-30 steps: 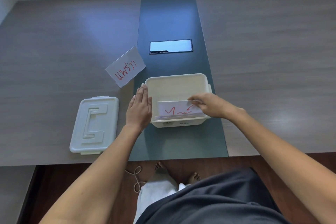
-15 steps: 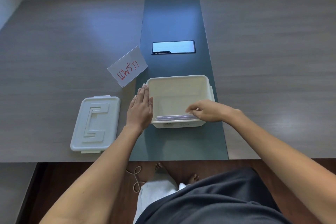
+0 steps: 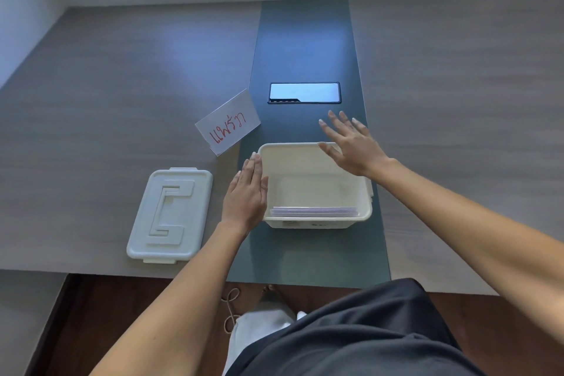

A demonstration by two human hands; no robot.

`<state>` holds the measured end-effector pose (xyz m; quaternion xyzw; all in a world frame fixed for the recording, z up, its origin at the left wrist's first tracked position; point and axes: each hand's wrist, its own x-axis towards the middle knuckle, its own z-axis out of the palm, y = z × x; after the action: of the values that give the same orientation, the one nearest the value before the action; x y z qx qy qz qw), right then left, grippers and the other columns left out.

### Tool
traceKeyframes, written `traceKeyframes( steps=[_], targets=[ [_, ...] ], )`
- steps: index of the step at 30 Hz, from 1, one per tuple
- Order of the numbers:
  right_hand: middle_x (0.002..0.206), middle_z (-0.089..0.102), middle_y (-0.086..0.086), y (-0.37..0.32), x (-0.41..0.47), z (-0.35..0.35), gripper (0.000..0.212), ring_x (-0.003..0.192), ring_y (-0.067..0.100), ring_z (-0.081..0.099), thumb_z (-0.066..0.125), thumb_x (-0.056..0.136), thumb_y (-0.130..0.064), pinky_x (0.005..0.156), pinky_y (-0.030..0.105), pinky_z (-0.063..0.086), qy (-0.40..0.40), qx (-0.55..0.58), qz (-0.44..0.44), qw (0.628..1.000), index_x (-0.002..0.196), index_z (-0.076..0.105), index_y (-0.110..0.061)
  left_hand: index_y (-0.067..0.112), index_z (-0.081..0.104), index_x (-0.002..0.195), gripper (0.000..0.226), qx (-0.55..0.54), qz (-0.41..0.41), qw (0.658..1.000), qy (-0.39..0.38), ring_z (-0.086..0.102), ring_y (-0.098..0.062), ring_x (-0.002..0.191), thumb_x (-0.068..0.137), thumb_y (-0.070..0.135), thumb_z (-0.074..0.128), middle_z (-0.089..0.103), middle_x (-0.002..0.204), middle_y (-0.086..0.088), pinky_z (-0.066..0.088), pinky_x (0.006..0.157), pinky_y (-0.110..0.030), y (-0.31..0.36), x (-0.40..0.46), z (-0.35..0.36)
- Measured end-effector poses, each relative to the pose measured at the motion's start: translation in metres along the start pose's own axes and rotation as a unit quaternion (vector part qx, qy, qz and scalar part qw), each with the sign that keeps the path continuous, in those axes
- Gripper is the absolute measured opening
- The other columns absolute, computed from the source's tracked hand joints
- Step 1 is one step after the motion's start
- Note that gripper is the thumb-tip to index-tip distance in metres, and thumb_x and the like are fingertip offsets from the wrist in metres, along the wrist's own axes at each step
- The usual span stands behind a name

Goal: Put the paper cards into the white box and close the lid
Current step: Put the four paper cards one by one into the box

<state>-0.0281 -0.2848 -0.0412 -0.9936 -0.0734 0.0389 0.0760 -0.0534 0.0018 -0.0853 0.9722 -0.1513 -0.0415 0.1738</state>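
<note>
Cards (image 3: 314, 211) in white box (image 3: 317, 223); lid (image 3: 170, 215) off.

Smooth white plastic box (image 3: 317, 224), matching plastic lid (image 3: 169, 215), matt paper card (image 3: 228, 127), wood-grain table (image 3: 91, 101)

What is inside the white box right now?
A stack of paper cards stands against the near wall of the white box; only their top edges show. The floor looks bare; the right hand covers the far right corner.

Lid (image 3: 169, 216) left of box (image 3: 317, 223); card (image 3: 228, 127) behind.
</note>
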Motion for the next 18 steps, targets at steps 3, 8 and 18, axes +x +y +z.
traceKeyframes(
  steps=[3,8,18],
  targets=[
    [0.166,0.001,0.004,0.003,0.022,0.0,0.066,0.154,0.024,-0.002,0.017,0.1,-0.059,0.124,0.044,0.002,-0.006,-0.017,0.011,1.0,0.158,0.008,-0.028,0.019,0.006,0.158,0.057,0.004,0.004,1.0,0.003,0.008,-0.011,0.153,0.105,0.038,0.012,0.007,0.166,0.005,0.012,0.123,-0.033,0.0,0.0,0.0],
    [0.167,-0.002,0.003,-0.003,0.064,-0.001,0.067,0.154,0.024,-0.005,0.012,0.099,-0.061,0.124,0.045,0.003,-0.037,-0.043,0.001,0.998,0.158,0.007,-0.028,0.02,0.007,0.158,0.059,0.002,-0.002,1.0,0.014,0.01,-0.012,0.153,0.103,0.04,0.008,0.008,0.166,0.005,0.011,0.122,-0.031,0.001,-0.001,0.0],
    [0.167,-0.003,0.003,-0.043,0.16,-0.006,0.064,0.154,0.022,-0.004,0.015,0.101,-0.056,0.123,0.042,0.0,-0.068,-0.088,-0.073,0.991,0.158,0.006,-0.027,0.018,0.008,0.158,0.056,-0.012,-0.009,1.0,0.021,0.008,-0.01,0.153,0.106,0.035,0.018,0.007,0.166,0.006,0.008,0.123,-0.03,0.002,-0.002,0.001]
  ],
)
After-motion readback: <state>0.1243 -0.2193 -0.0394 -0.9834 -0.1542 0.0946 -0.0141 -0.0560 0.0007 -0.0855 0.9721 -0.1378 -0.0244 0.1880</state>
